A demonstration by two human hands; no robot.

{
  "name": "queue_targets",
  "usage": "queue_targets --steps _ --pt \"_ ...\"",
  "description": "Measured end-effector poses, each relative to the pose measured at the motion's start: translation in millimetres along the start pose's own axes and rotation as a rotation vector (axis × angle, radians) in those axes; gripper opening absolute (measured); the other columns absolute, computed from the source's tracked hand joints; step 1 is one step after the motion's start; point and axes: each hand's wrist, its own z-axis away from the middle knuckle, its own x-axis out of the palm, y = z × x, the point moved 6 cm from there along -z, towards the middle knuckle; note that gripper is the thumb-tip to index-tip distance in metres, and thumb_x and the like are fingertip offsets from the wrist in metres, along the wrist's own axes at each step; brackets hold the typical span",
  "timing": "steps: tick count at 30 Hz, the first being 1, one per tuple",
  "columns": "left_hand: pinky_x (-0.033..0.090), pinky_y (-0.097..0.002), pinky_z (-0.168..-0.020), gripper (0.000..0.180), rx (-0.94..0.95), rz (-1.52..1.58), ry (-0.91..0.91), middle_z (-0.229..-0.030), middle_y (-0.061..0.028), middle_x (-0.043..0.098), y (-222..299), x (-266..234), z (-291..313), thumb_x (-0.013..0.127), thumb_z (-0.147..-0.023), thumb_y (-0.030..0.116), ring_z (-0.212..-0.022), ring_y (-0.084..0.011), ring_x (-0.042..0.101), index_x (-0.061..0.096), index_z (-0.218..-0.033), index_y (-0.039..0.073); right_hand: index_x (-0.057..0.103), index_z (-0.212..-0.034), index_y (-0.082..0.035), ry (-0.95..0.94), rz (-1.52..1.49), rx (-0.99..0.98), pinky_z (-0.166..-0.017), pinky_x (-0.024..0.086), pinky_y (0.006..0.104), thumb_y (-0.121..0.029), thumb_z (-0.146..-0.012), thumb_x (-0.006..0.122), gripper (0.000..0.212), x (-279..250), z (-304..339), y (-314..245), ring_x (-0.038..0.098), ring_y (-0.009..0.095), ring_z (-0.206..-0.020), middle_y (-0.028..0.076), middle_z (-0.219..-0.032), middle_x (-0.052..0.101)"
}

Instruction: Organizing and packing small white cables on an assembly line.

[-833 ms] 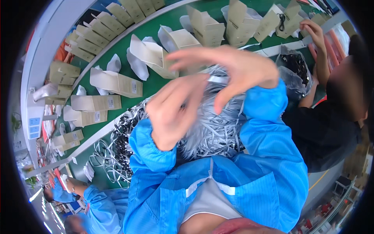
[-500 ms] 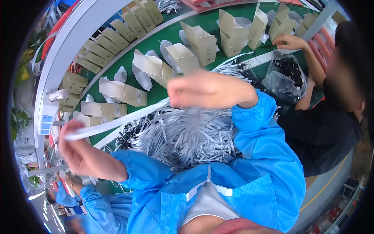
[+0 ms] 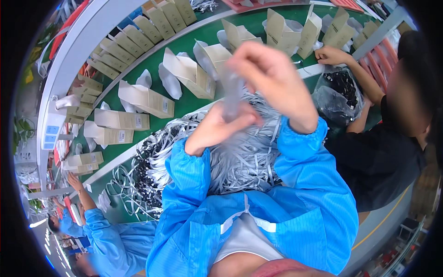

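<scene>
Between my hands a flat grey-white strap (image 3: 233,96) is bunched into a short, motion-blurred length. My right hand (image 3: 277,76), on the upper side, pinches its top end with curled fingers. Lower and to the left, my left hand (image 3: 220,125) closes round its bottom end, thumb pointing right. Under both hands spreads a big heap of similar straps (image 3: 244,161), many with small black ends at the heap's left side. Just beyond my left hand stands an open tan carton (image 3: 191,76).
Open cartons (image 3: 147,99) with clear plastic bags line the green belt (image 3: 152,60); more cartons (image 3: 124,46) stand behind a rail. At right, a co-worker's hand (image 3: 333,55) is near a bag of black parts (image 3: 341,90). Another worker's blue sleeve (image 3: 104,231) is at lower left.
My left hand has swung right and inward toward my right hand, which has risen slightly and shifted right. The strap, stretched out before, is now gathered between them. Cartons have shifted slightly.
</scene>
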Motion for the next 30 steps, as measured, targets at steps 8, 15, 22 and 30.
queue_targets --steps 8,15,22,30 --pt "0.050 -0.0267 -0.077 0.067 0.101 0.728 0.379 -0.114 -0.0075 0.066 15 -6 -15 0.039 -0.103 0.056 -0.086 -0.0146 0.060 0.035 -0.148 0.007 0.061 -0.098 -0.001 0.004 -0.100 -0.022 -0.058 0.043 0.0215 -0.013 -0.097 0.063 0.013 -2 -4 5 0.053 0.005 -0.069 -0.001 -0.080 0.058" --pt "0.051 -0.0287 -0.078 0.076 0.645 1.609 -0.078 -0.106 -0.0053 0.062 -23 -34 -1 0.027 -0.100 0.066 -0.092 -0.0189 0.059 0.026 -0.153 0.010 0.063 -0.123 0.000 -0.239 0.271 0.205 -0.069 0.050 0.0260 -0.009 -0.092 0.067 0.033 36 1 2 0.065 0.012 -0.080 0.007 -0.096 0.070" --pt "0.020 -0.0202 -0.046 0.094 0.123 0.270 0.724 -0.073 0.0041 0.049 5 -28 12 0.009 -0.088 0.082 -0.051 -0.0049 0.031 0.033 -0.151 0.016 0.070 -0.116 -0.001 0.061 0.188 -0.348 -0.073 0.055 0.0306 -0.006 -0.087 0.070 0.029 55 -12 -9 0.070 0.017 -0.084 0.011 -0.097 0.074" --pt "0.037 -0.0212 -0.049 0.099 0.039 0.131 0.741 -0.083 -0.0062 0.062 3 -33 14 0.005 -0.086 0.084 -0.061 -0.0095 0.050 0.035 -0.148 0.012 0.071 -0.106 0.003 -0.155 0.247 -0.112 -0.078 0.054 0.0284 0.004 -0.085 0.066 0.022 49 -9 -2 0.070 0.017 -0.085 0.012 -0.094 0.073"
